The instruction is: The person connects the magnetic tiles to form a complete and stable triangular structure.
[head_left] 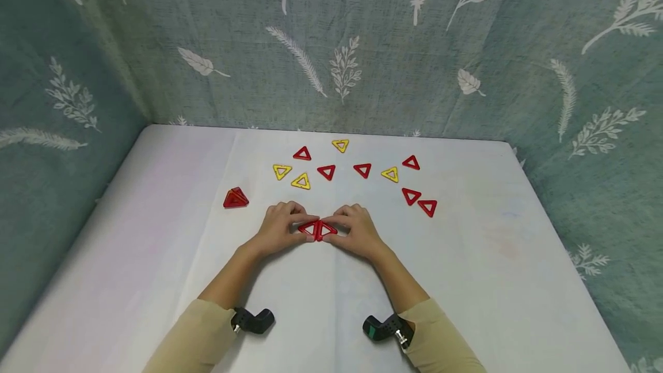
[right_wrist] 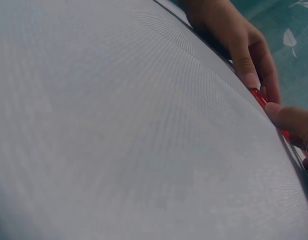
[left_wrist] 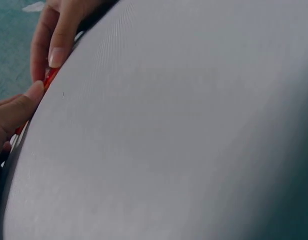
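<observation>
Two red triangular tiles with open centres meet edge to edge at the middle of the white table. My left hand [head_left: 279, 228] pinches the left red triangle [head_left: 308, 228] between thumb and fingers. On the other side my right hand [head_left: 357, 229] grips the right red triangle [head_left: 327, 229] the same way. Both thumbs lie along the near side, close to the seam. In the left wrist view, a red edge [left_wrist: 50, 77] shows between the fingertips of the two hands. The right wrist view likewise has a red edge [right_wrist: 259, 97] between them, low at the tabletop.
A red pyramid-like piece [head_left: 236, 198] stands to the left on the white table [head_left: 155, 235]. Beyond the hands lie several loose triangles, among them a yellow one [head_left: 301, 181], a red one [head_left: 327, 172] and another red one [head_left: 427, 207]. Patterned green cloth [head_left: 331, 45] hangs behind.
</observation>
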A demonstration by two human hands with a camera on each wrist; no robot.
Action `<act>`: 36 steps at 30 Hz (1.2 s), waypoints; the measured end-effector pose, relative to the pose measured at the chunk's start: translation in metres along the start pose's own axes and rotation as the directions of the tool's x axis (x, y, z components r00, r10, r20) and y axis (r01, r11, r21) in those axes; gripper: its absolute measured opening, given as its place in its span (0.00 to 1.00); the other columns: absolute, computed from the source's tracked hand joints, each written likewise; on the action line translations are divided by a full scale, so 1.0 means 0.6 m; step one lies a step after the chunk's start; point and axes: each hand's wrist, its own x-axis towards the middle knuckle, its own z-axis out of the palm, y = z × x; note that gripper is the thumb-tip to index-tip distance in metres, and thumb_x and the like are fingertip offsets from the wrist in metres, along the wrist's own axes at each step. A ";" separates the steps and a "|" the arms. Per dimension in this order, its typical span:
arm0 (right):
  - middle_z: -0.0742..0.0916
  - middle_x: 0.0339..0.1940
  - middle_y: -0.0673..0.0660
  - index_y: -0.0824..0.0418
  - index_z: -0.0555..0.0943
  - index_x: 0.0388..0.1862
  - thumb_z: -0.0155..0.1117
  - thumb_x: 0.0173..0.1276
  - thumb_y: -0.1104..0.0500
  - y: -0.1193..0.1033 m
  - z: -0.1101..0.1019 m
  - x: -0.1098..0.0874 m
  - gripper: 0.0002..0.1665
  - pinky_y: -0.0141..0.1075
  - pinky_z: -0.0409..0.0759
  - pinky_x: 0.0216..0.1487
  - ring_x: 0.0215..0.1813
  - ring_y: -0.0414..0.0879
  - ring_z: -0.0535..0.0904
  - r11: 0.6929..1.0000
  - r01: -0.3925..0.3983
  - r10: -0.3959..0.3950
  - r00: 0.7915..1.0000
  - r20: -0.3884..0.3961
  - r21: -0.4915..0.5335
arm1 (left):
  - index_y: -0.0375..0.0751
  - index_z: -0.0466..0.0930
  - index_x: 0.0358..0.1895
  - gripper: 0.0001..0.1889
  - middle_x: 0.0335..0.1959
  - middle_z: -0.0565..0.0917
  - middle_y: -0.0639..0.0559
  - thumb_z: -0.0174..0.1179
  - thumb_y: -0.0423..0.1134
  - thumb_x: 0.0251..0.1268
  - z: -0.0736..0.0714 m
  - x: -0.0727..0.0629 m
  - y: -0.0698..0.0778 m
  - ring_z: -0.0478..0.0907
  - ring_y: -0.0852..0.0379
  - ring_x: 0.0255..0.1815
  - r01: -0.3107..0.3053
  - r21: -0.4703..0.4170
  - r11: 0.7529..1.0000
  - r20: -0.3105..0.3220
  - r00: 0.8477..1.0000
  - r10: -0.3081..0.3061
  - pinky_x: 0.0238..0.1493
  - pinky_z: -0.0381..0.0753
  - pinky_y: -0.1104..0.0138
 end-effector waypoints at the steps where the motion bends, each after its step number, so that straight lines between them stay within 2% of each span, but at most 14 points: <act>1: 0.82 0.36 0.49 0.50 0.86 0.45 0.73 0.52 0.48 0.000 0.001 0.000 0.20 0.38 0.69 0.43 0.40 0.43 0.72 1.000 -0.002 0.002 1.000 0.000 -0.003 | 0.51 0.83 0.53 0.23 0.43 0.75 0.52 0.70 0.49 0.50 0.002 -0.001 -0.001 0.67 0.53 0.47 -0.008 0.017 1.000 -0.011 1.000 0.009 0.51 0.61 0.55; 5: 0.82 0.36 0.50 0.51 0.86 0.44 0.74 0.52 0.47 -0.002 0.001 0.001 0.20 0.38 0.69 0.43 0.40 0.44 0.72 1.000 -0.004 0.003 1.000 -0.004 -0.024 | 0.53 0.82 0.53 0.26 0.43 0.75 0.53 0.71 0.54 0.47 0.011 -0.002 -0.001 0.68 0.54 0.47 -0.023 0.066 0.998 -0.059 0.998 0.027 0.50 0.62 0.55; 11: 0.82 0.36 0.50 0.52 0.86 0.43 0.75 0.51 0.48 -0.003 -0.002 -0.001 0.20 0.39 0.69 0.43 0.40 0.44 0.72 1.000 0.014 -0.014 1.000 -0.025 -0.010 | 0.55 0.83 0.50 0.26 0.43 0.75 0.53 0.71 0.58 0.45 0.024 0.000 0.004 0.68 0.54 0.45 0.014 0.092 0.996 -0.106 0.994 -0.004 0.50 0.62 0.55; 15: 0.83 0.37 0.51 0.53 0.86 0.45 0.75 0.51 0.49 -0.003 -0.002 -0.003 0.22 0.39 0.69 0.43 0.40 0.44 0.72 1.000 -0.006 0.006 1.000 -0.020 0.020 | 0.54 0.83 0.50 0.26 0.43 0.75 0.52 0.71 0.57 0.45 0.024 -0.004 0.006 0.68 0.54 0.46 0.026 0.090 0.996 -0.107 0.994 -0.016 0.51 0.62 0.56; 19: 0.83 0.39 0.51 0.55 0.84 0.48 0.76 0.50 0.53 -0.003 -0.002 -0.006 0.24 0.39 0.69 0.44 0.42 0.45 0.72 0.994 -0.047 0.050 0.998 -0.026 0.097 | 0.52 0.83 0.52 0.28 0.44 0.75 0.52 0.72 0.56 0.44 0.022 -0.007 0.009 0.68 0.54 0.47 0.027 0.079 0.997 -0.124 0.992 -0.017 0.51 0.64 0.57; 27: 0.82 0.42 0.52 0.56 0.83 0.51 0.75 0.52 0.56 -0.005 -0.008 -0.012 0.25 0.38 0.73 0.47 0.47 0.45 0.72 0.963 -0.123 0.134 0.991 -0.030 0.241 | 0.50 0.85 0.46 0.25 0.40 0.76 0.53 0.75 0.53 0.40 0.022 -0.013 0.007 0.68 0.55 0.45 0.036 0.054 0.998 -0.194 0.981 -0.025 0.48 0.66 0.58; 32: 0.81 0.44 0.51 0.57 0.81 0.54 0.72 0.55 0.59 -0.006 -0.011 -0.011 0.25 0.38 0.75 0.49 0.50 0.44 0.71 0.921 -0.203 0.224 0.974 -0.025 0.332 | 0.50 0.85 0.45 0.24 0.40 0.75 0.53 0.75 0.52 0.41 0.023 -0.013 0.007 0.68 0.55 0.45 0.024 0.037 0.999 -0.193 0.981 -0.017 0.47 0.66 0.59; 36: 0.82 0.44 0.51 0.57 0.81 0.54 0.72 0.56 0.59 -0.005 -0.014 -0.009 0.25 0.39 0.76 0.51 0.50 0.44 0.73 0.907 -0.225 0.253 0.967 -0.033 0.354 | 0.50 0.85 0.46 0.23 0.40 0.75 0.53 0.74 0.51 0.42 0.022 -0.013 0.007 0.68 0.55 0.45 0.023 0.030 0.999 -0.185 0.983 -0.017 0.48 0.66 0.58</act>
